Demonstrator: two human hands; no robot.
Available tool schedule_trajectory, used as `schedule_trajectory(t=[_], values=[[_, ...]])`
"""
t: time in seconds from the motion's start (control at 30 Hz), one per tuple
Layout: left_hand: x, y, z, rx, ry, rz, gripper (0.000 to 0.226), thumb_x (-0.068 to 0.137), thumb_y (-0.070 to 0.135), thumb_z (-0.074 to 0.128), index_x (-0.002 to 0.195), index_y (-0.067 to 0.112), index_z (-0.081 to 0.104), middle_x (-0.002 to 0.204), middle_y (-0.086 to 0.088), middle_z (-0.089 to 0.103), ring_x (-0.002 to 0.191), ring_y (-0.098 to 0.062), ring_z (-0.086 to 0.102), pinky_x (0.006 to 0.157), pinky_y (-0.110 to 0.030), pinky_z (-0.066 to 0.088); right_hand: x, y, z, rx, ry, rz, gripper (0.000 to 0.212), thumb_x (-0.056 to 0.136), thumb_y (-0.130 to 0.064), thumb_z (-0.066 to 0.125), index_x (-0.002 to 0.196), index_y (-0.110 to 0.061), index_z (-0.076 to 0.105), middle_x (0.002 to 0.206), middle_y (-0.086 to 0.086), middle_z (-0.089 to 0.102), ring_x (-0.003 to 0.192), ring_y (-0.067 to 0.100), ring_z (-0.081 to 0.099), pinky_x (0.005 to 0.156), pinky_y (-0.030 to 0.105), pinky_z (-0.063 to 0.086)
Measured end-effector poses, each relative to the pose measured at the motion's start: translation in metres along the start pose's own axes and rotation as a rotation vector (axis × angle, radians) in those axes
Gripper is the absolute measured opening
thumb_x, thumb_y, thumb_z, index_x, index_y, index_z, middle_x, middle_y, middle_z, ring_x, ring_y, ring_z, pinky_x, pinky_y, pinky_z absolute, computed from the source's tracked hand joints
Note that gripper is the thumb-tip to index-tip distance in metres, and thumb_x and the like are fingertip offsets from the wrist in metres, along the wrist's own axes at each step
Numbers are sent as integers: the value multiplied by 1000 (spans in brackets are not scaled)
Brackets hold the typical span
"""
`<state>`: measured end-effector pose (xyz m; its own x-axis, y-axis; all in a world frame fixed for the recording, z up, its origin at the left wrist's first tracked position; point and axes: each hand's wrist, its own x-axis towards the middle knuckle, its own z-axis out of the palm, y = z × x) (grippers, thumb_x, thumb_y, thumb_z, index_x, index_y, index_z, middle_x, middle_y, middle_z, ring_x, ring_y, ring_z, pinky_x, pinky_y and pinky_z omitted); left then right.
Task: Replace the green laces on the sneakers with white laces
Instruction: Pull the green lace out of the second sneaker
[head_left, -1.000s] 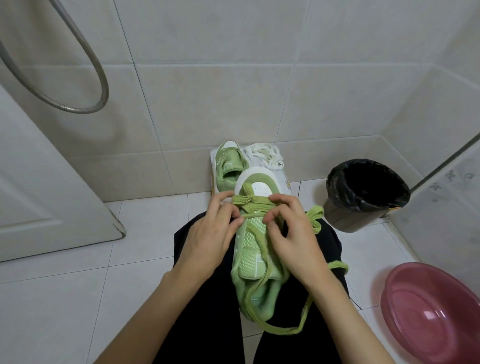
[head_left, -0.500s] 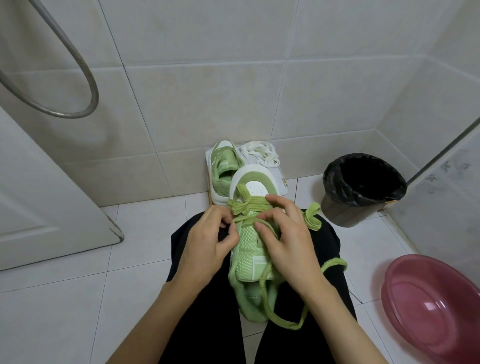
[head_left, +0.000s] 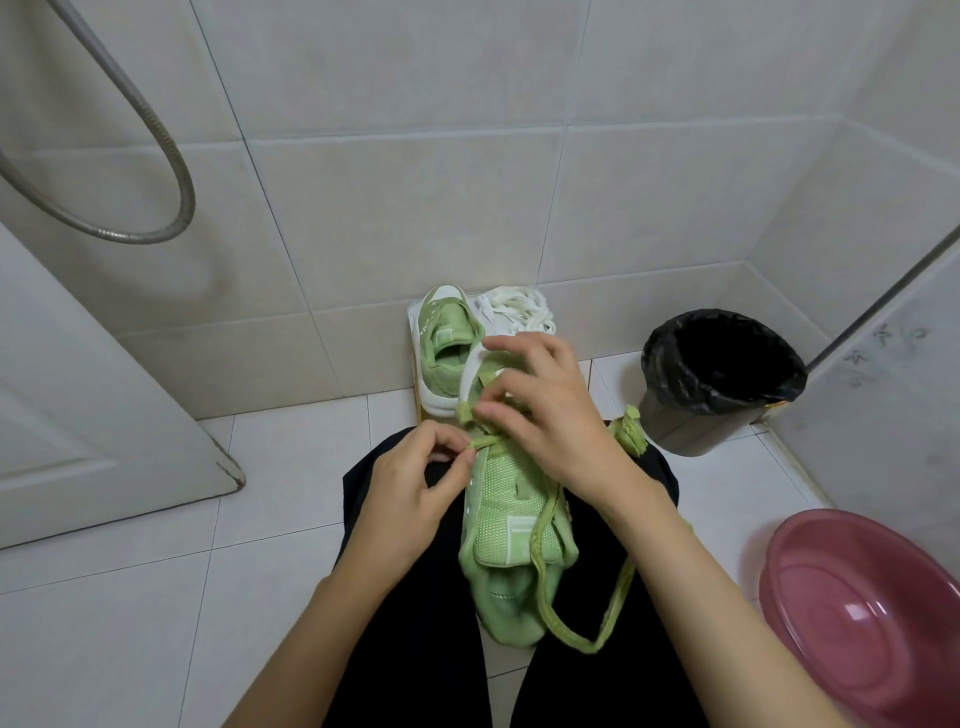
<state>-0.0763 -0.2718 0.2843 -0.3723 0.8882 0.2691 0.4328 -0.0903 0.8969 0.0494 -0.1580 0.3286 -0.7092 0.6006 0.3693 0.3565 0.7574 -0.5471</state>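
Note:
A green sneaker (head_left: 511, 525) lies on my lap in black trousers, toe pointing away from me. Its green lace (head_left: 582, 631) is partly pulled out, one loose end looping down past the heel. My left hand (head_left: 410, 499) pinches a strand of that lace at the shoe's left eyelets. My right hand (head_left: 545, 410) lies over the front of the shoe, fingertips pinching the lace crossings there. The second green sneaker (head_left: 441, 343) stands against the wall on a white box (head_left: 415, 332), next to a bundle of white laces (head_left: 514, 309).
A bin with a black liner (head_left: 722, 379) stands on the floor at the right. A pink basin (head_left: 862, 618) sits at the lower right. A white door (head_left: 78, 415) is ajar on the left, and a metal shower hose (head_left: 171, 156) hangs above it.
My right hand has moved forward toward the shoe's toe over the lace crossings. My left hand has shifted to pinch a strand at the left side. The loose loop has slid further out.

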Motion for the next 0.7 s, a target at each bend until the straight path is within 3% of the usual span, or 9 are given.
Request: schedule_trajectory(t=[0.1, 0.17, 0.27, 0.3, 0.37, 0.43, 0.53, 0.7], values=[[1, -2, 0, 6, -8, 25, 15, 88, 6, 63, 85, 20, 59, 92, 7, 67, 89, -6, 63, 82, -17, 49, 23, 3, -4, 138, 216, 150, 13, 92, -18, 62, 83, -10, 66, 113, 3, 58, 115, 22, 41, 97, 25, 29], [2, -2, -2, 48, -36, 64, 24, 90, 5, 61, 85, 28, 55, 92, 9, 66, 89, -4, 62, 81, -14, 47, 39, 11, -10, 177, 345, 354, 12, 94, -21, 58, 88, -12, 64, 105, 2, 56, 111, 22, 44, 89, 21, 29], [6, -3, -4, 114, -84, 99, 31, 92, 7, 58, 85, 35, 47, 90, 11, 63, 87, -4, 59, 78, -11, 44, 39, 16, -10, 153, 413, 610, 20, 97, -26, 53, 109, -11, 58, 115, 2, 53, 116, 23, 45, 96, 30, 35], [7, -3, -5, 126, -94, 101, 31, 92, 8, 57, 84, 36, 45, 90, 12, 62, 87, -4, 58, 77, -11, 44, 31, 13, -9, 145, 483, 574, 21, 97, -23, 53, 113, -9, 56, 115, 1, 51, 114, 21, 46, 96, 32, 37], [9, -4, -7, 134, -112, 102, 29, 95, 12, 54, 85, 37, 43, 91, 12, 61, 86, -4, 58, 75, -12, 43, 5, 3, -6, 110, 578, 303, 16, 94, -14, 55, 107, -5, 58, 108, 0, 53, 105, 19, 50, 92, 30, 39], [10, -5, -9, 126, -143, 104, 20, 97, 19, 50, 87, 35, 43, 92, 12, 60, 86, -4, 57, 74, -12, 42, -24, -3, 4, 73, 377, 56, 17, 91, -18, 59, 99, -4, 63, 105, 2, 58, 102, 18, 52, 92, 27, 39], [13, -6, -13, 150, -195, 116, 14, 97, 17, 48, 90, 28, 44, 92, 13, 58, 85, -1, 55, 73, -10, 40, -45, 0, 15, 100, 14, 64, 29, 84, -29, 70, 106, -11, 66, 120, -5, 51, 118, 12, 41, 103, 18, 28], [24, 1, -21, 217, -372, 72, 17, 98, 13, 44, 87, 25, 39, 86, 4, 56, 78, -8, 51, 70, -18, 40, -47, 9, 9, 207, 6, 137, 28, 84, -14, 71, 110, -11, 60, 123, -7, 49, 122, 13, 42, 102, 12, 27]])
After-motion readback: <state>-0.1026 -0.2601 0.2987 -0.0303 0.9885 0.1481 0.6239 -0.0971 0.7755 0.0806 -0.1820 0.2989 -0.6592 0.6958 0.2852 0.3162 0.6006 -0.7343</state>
